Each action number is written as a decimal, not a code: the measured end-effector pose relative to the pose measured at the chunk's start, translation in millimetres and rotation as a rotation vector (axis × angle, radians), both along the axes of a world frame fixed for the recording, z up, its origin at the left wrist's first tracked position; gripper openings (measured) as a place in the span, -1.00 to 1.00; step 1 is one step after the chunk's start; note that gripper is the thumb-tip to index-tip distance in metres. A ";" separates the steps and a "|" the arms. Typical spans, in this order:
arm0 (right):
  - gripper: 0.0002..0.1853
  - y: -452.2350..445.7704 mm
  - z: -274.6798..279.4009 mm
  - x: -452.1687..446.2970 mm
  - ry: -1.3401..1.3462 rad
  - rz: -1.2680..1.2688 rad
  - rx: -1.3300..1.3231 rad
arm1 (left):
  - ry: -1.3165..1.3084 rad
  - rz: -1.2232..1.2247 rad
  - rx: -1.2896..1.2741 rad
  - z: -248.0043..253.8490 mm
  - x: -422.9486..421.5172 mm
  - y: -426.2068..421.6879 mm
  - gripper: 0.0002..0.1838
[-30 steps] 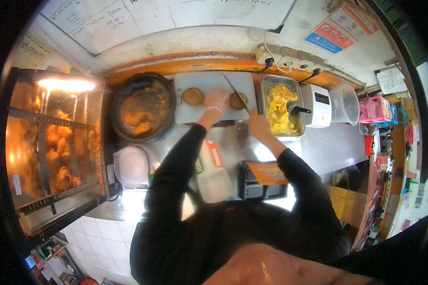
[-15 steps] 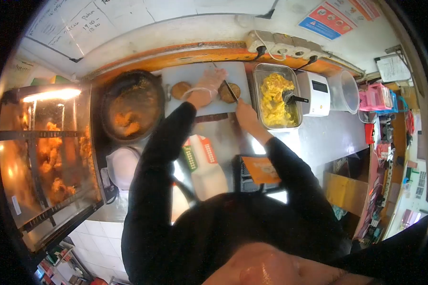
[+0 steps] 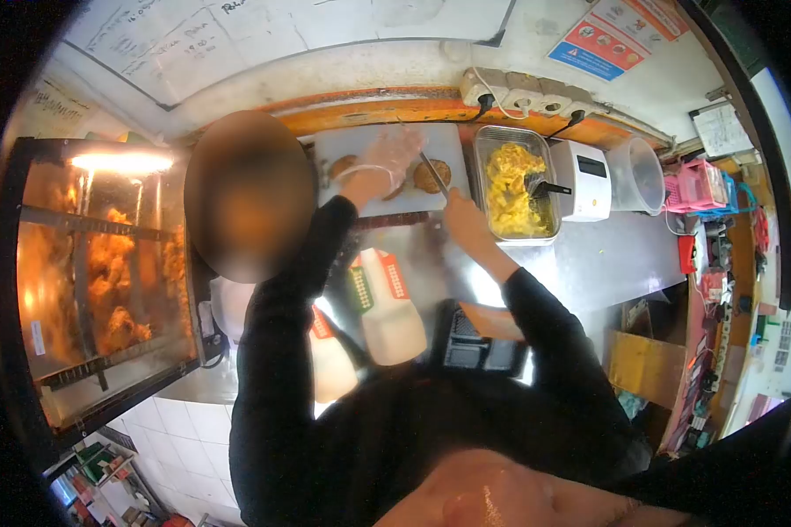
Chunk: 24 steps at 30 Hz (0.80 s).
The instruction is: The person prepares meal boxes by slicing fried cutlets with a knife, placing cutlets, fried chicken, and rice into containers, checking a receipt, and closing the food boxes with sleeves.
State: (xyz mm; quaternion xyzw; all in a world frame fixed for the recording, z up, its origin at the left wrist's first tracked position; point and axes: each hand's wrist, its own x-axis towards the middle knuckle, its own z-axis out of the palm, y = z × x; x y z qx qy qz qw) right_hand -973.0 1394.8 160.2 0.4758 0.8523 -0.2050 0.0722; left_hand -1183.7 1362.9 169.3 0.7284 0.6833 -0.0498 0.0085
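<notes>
My right hand (image 3: 468,221) is closed around the handle of a knife (image 3: 437,175), whose blade slants up and left over the white cutting board (image 3: 444,140). Under the blade's right side lies a round brown patty (image 3: 433,176). My left hand (image 3: 388,160), in a clear plastic glove, reaches over the board beside the blade. Its fingers are too blurred to show whether they grip anything. Another brown patty (image 3: 341,165) lies left of that hand, partly covered by it. Brown also shows at the glove's lower right edge.
A glass tray of yellow food (image 3: 511,189) with a black-handled utensil stands right of the board, then a white device (image 3: 583,182) and a clear tub (image 3: 639,176). Left are a blurred round pan (image 3: 250,198) and a lit fried-food cabinet (image 3: 105,272). White jugs (image 3: 391,321) stand near my body.
The view has shifted slightly. My left hand stays at the blade but now covers more of the left patty. My right hand still holds the knife over the right patty.
</notes>
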 end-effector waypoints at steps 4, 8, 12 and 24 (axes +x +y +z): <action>-0.70 -4.9 -6.9 1.3 -0.038 0.011 -0.022 | 0.031 0.021 -0.077 -13.0 5.4 -2.2 -0.38; -0.69 -8.6 -12.5 2.8 -0.030 0.036 0.003 | -0.040 0.029 -0.041 -30.0 7.6 -0.9 -0.40; -0.67 -10.8 -6.0 0.5 -0.041 0.012 -0.006 | -0.128 0.043 -0.015 -39.1 4.6 0.7 -0.40; -0.78 -11.0 -28.1 2.3 -0.010 0.035 0.028 | 0.004 0.057 -0.019 -48.5 9.2 -4.5 -0.36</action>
